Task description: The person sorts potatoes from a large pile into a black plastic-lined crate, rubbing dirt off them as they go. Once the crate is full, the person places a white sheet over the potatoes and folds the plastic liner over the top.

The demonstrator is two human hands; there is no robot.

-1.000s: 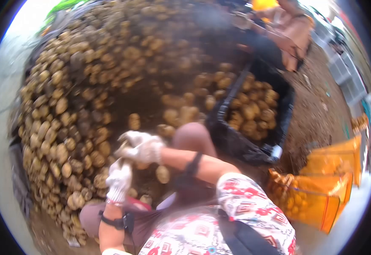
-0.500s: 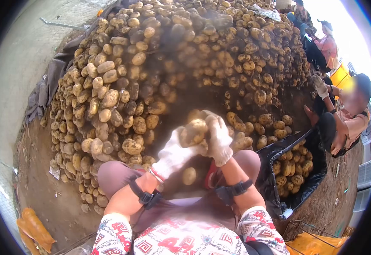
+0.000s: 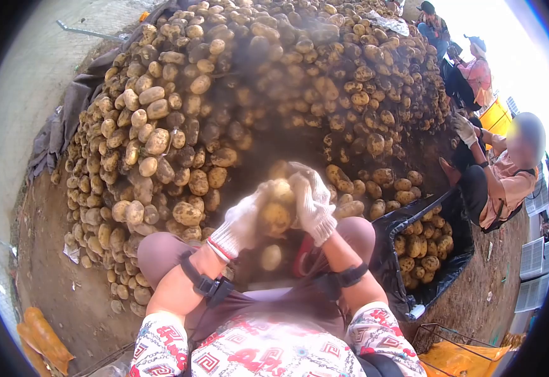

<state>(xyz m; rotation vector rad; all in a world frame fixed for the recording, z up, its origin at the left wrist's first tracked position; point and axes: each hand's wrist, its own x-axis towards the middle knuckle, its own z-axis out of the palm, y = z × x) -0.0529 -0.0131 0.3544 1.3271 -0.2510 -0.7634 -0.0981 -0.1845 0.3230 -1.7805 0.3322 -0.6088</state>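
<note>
In white knit gloves, my left hand and my right hand are closed around potatoes held between them, above my lap. At least two are visible there, one above the other; dirt and glove fingers partly cover them, and which hand bears which is hard to tell. Just below the hands, a loose potato shows between my knees. A large potato heap rises in front of me and to the left.
At my right stands a black plastic-lined container with potatoes inside. Beyond it sits a co-worker in gloves, with more people farther back. Orange sacking lies at lower right, grey cloth along the heap's left edge.
The potatoes between my hands have turned, and a second one now shows clearly below the first. My fingers have shifted around them. The whole view has moved slightly.
</note>
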